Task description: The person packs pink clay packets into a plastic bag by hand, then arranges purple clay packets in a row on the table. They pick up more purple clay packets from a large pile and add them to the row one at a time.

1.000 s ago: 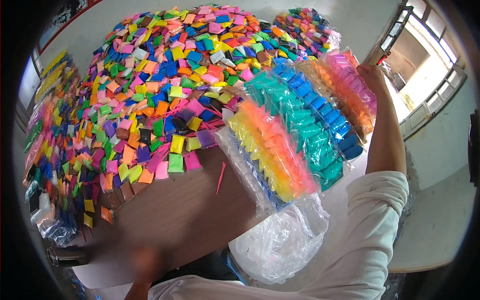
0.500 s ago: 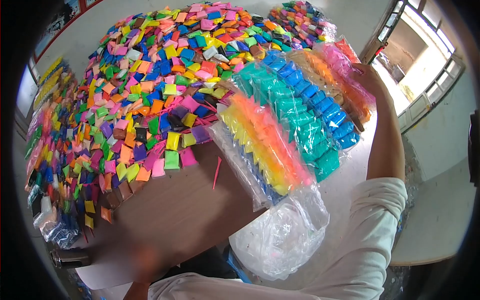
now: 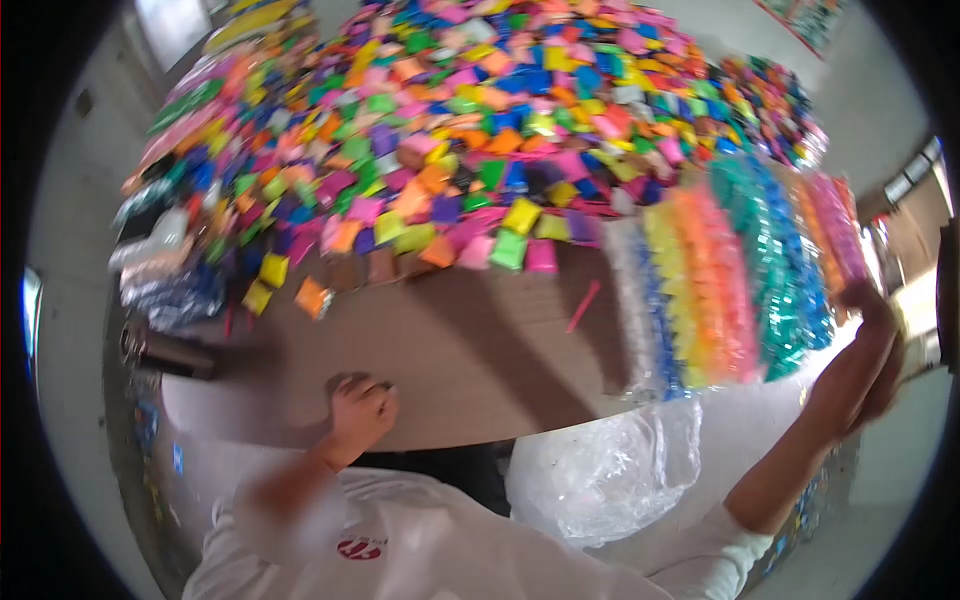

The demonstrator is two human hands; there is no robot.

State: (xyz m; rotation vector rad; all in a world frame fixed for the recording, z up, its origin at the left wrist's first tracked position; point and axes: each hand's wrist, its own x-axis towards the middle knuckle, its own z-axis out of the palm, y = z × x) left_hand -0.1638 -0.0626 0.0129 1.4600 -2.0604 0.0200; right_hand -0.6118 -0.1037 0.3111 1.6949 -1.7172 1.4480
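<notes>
Well, from far off I see the right hand (image 3: 868, 350) close to the near end of the pink strip (image 3: 841, 220), at the right side of the row of long strips (image 3: 735, 300). The hand is blurry, so I can't say if its fingers touch the strip or pinch anything. The left hand (image 3: 365, 408) rests on the near part of the tabletop (image 3: 450, 350). Its fingers are curled in, and I see nothing in them. Maybe it is there to lean on while the right one is stretched out. The strips lie side by side, I think to keep each colour apart. The big heap of little packets (image 3: 480, 110) sits behind, perhaps to be out of the way. A pink stick (image 3: 583, 306) lies near the strips.
</notes>
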